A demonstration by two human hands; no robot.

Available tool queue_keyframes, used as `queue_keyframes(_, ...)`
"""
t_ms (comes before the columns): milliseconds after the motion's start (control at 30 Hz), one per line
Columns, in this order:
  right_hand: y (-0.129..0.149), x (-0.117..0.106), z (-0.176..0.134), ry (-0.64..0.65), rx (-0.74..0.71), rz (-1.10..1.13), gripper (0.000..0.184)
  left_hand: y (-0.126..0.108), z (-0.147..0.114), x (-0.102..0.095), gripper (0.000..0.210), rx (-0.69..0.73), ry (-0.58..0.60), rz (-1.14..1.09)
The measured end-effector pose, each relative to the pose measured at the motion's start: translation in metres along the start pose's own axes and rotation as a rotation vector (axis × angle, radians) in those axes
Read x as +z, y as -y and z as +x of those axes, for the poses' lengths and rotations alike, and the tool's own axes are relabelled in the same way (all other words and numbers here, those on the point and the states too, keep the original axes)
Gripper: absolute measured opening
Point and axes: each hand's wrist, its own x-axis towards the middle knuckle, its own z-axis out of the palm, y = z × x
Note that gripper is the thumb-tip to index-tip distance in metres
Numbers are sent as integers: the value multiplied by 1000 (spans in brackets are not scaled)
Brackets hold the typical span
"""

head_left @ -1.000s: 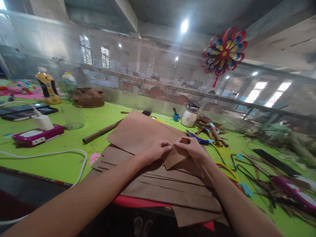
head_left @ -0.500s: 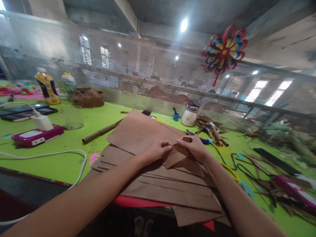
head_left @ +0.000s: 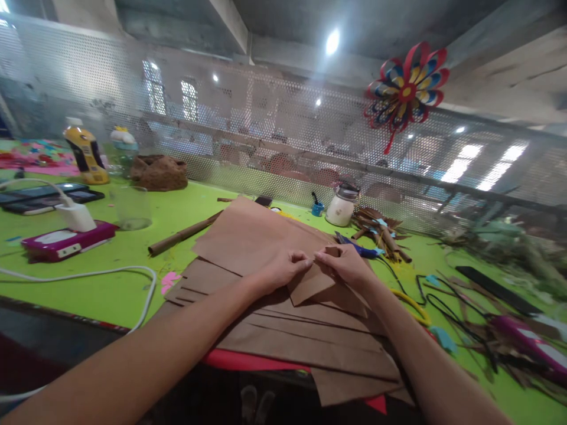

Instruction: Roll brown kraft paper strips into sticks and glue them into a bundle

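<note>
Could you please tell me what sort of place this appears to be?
It is probably a craft workshop: sheets of brown paper lie on a bright green table, with a rolled brown tube nearby, and a colourful flower ornament hangs beyond.

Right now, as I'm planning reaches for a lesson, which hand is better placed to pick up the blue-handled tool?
Probably the right hand, though it pinches brown paper: the blue-handled tool lies just beyond that hand, while the left hand is farther off.

Ahead-left of the left grip [head_left: 302, 261], open counter [head_left: 195, 203] leaves passage around a brown tube [head_left: 183, 234]; beyond the right grip [head_left: 326, 258], a blue-handled tool [head_left: 364, 251], white jar [head_left: 339, 209] and brown bundle [head_left: 381, 231] obstruct.
</note>
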Motion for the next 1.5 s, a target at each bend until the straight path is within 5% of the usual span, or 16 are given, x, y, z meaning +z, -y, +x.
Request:
queue_keyframes(800, -1, 3, -1, 57, 47, 126, 28, -3, -3, -2, 28, 28, 43, 24)
queue_keyframes(1500, -8, -24, 5, -128, 90, 186, 29, -7, -3, -3, 33, -113, 53, -107)
